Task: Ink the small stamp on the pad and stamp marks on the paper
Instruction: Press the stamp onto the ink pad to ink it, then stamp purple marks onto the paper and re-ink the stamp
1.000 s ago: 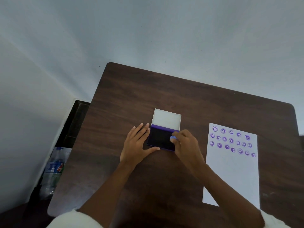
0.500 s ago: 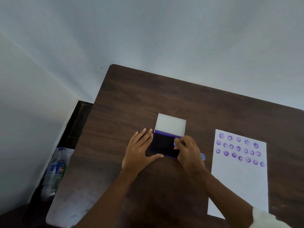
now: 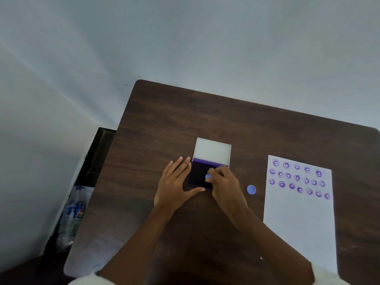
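An open ink pad (image 3: 198, 173) with a dark purple inked face and a white lid flipped back lies mid-table. My right hand (image 3: 225, 183) pinches the small blue stamp (image 3: 208, 176) and holds it down on the pad. Flat on the table, my left hand (image 3: 174, 182) rests against the pad's left edge, its thumb along the front edge. To the right lies the white paper (image 3: 298, 219), with three rows of several purple smiley marks across its top.
A small blue round cap (image 3: 251, 189) lies on the dark wooden table (image 3: 164, 124) between the pad and the paper. A plastic bottle (image 3: 73, 214) stands on the floor left of the table. Pale walls rise behind.
My right hand has shifted the stamp slightly left on the pad. The blue cap, hidden behind the hand before, now shows. The view has tilted a little.
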`<state>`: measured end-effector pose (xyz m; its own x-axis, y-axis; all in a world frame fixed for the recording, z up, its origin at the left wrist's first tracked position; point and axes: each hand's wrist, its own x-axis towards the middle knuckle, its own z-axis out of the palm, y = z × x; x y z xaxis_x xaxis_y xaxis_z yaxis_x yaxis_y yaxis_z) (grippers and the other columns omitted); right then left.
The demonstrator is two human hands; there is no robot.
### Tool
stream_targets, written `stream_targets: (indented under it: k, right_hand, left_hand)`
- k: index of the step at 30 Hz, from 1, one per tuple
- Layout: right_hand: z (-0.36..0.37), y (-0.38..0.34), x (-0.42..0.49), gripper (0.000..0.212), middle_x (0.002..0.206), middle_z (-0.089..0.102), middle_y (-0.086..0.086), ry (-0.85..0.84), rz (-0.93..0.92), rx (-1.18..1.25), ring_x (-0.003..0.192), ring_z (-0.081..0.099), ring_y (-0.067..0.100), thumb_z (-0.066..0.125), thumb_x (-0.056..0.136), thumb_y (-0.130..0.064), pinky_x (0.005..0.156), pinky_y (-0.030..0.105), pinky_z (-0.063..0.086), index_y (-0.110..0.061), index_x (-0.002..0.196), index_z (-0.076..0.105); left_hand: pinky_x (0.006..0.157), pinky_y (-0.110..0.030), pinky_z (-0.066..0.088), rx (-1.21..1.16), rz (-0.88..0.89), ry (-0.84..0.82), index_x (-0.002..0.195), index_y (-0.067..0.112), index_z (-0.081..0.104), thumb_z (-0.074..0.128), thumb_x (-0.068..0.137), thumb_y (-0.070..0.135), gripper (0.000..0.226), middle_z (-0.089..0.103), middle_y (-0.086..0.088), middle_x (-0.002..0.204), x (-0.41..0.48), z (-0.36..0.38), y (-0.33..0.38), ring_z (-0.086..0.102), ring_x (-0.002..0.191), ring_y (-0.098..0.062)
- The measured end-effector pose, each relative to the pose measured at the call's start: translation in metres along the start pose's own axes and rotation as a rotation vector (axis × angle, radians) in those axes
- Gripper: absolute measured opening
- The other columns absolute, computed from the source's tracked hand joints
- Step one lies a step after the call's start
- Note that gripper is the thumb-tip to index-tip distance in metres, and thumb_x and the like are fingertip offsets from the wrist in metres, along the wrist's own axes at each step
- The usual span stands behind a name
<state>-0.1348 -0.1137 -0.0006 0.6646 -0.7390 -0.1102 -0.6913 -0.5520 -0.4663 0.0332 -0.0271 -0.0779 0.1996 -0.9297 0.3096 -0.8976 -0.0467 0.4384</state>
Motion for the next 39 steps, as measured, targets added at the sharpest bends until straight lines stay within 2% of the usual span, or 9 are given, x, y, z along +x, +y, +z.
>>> stream_targets:
  k: [7,14,18,21,25,28,30,33,39]
  right_hand:
    - [0.011,-0.004,-0.003,0.049,0.110,0.060,0.012,0.020,-0.024,-0.015,0.100,0.060,0.022,0.081,0.070,-0.007,0.082,0.035,0.058,-0.010,0.113,0.059]
    - [-0.010,0.019,0.013,0.049,0.115,0.059,0.011,-0.150,-0.368,-0.221,0.104,0.056,0.023,0.075,0.078,-0.017,0.081,0.035,0.057,-0.011,0.120,0.051]
    - [-0.012,0.007,0.004,0.016,0.110,0.061,0.008,-0.093,-0.050,0.058,0.100,0.057,0.022,0.058,0.092,-0.022,0.087,0.038,0.052,-0.019,0.107,0.061]
    - [-0.015,0.006,-0.021,0.016,0.099,0.066,0.008,0.152,0.221,0.276,0.085,0.060,0.010,0.068,0.087,-0.015,0.080,0.019,0.049,-0.009,0.101,0.069]
    - [-0.037,0.028,-0.065,0.010,0.085,0.069,-0.007,0.399,0.496,0.429,0.077,0.062,0.004,0.068,0.086,-0.022,0.072,0.015,0.048,-0.021,0.095,0.072]
    - [-0.053,0.052,-0.092,0.006,0.081,0.069,-0.011,0.471,0.633,0.473,0.078,0.064,0.007,0.066,0.088,-0.025,0.069,0.013,0.045,-0.028,0.091,0.070]
    - [-0.059,0.066,-0.102,0.005,0.080,0.069,-0.009,0.493,0.700,0.502,0.078,0.064,0.009,0.065,0.089,-0.028,0.068,0.018,0.048,-0.028,0.092,0.069]
    - [-0.066,0.090,-0.109,0.005,0.079,0.067,-0.008,0.485,0.728,0.461,0.077,0.064,0.012,0.062,0.091,-0.027,0.067,0.020,0.047,-0.028,0.091,0.067]
    - [-0.066,0.117,-0.099,0.024,0.093,0.071,0.005,0.503,0.576,0.254,0.080,0.057,0.008,0.074,0.081,-0.015,0.072,0.006,0.037,-0.005,0.102,0.068]
  left_hand:
    - [0.116,-0.045,0.036,0.003,-0.018,-0.025,0.133,0.007,0.061,0.063,0.084,0.068,0.078,0.055,-0.006,0.145,0.000,0.002,-0.001,0.043,0.142,-0.020]
    - [0.117,-0.045,0.036,0.003,-0.012,-0.018,0.132,0.007,0.062,0.067,0.081,0.066,0.078,0.055,-0.005,0.146,0.001,-0.001,0.001,0.042,0.142,-0.020]
    - [0.116,-0.046,0.037,-0.016,-0.036,-0.045,0.132,0.006,0.062,0.064,0.082,0.068,0.080,0.055,-0.006,0.145,0.001,-0.004,0.003,0.043,0.141,-0.021]
    - [0.117,-0.047,0.034,-0.007,-0.058,-0.143,0.140,0.008,0.054,0.054,0.085,0.073,0.085,0.047,-0.004,0.151,0.002,-0.009,0.006,0.038,0.144,-0.020]
    - [0.123,-0.037,0.019,-0.051,-0.180,-0.105,0.153,0.010,0.036,0.061,0.082,0.069,0.095,0.031,-0.007,0.161,-0.006,-0.016,0.029,0.026,0.150,-0.021]
    - [0.116,-0.041,0.032,-0.059,-0.072,0.028,0.145,0.009,0.048,0.066,0.087,0.050,0.073,0.044,-0.013,0.152,-0.024,-0.010,0.074,0.039,0.142,-0.026]
    - [0.108,-0.043,0.043,-0.111,0.117,0.021,0.137,0.010,0.058,0.064,0.091,0.039,0.054,0.053,-0.011,0.144,-0.036,0.002,0.106,0.049,0.133,-0.023]
    - [0.101,-0.042,0.050,-0.162,0.315,-0.144,0.134,0.014,0.060,0.062,0.094,0.034,0.045,0.058,-0.006,0.140,-0.041,0.030,0.148,0.052,0.130,-0.018]
    - [0.117,-0.037,0.034,-0.122,0.379,-0.362,0.143,0.022,0.052,0.057,0.095,0.051,0.056,0.049,0.000,0.151,-0.035,0.055,0.169,0.042,0.141,-0.018]
